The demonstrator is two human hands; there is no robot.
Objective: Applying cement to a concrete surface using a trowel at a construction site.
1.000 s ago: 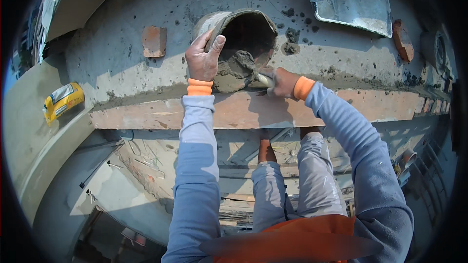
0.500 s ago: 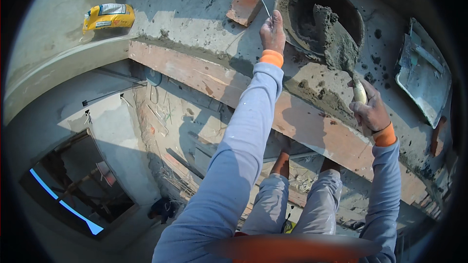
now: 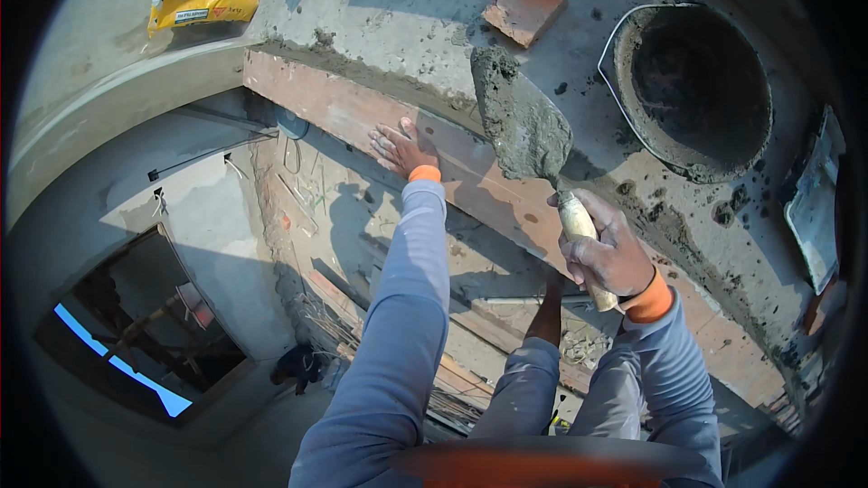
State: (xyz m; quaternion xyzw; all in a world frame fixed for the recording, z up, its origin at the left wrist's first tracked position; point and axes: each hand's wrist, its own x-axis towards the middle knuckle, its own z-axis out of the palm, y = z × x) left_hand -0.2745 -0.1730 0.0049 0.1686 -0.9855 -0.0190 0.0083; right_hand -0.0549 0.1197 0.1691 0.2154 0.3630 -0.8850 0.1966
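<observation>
My right hand (image 3: 610, 248) grips the pale handle of a trowel (image 3: 533, 140), whose blade carries wet grey mortar and points up and left over the ledge. My left hand (image 3: 404, 148) rests with fingers spread on a long reddish board (image 3: 307, 89) along the ledge's edge. A strip of mortar (image 3: 389, 79) runs beside the board. Right of the trowel stands a round black bucket (image 3: 633, 131), its inside coated with mortar and its wire handle hanging to the left. A broken piece of brick (image 3: 526, 7) lies beyond the trowel's tip.
A yellow bag (image 3: 203, 4) lies at the far left. At the right edge sits a dirty pale tray (image 3: 816, 203). Below the ledge are a drop, a floor with lumber and rubble (image 3: 362, 258), a wall opening (image 3: 145, 325) and another person (image 3: 298, 366).
My left hand has let go of the bucket's wire handle and moved down-left onto the board. The mortar-loaded trowel has moved left, out of the bucket. The view has shifted.
</observation>
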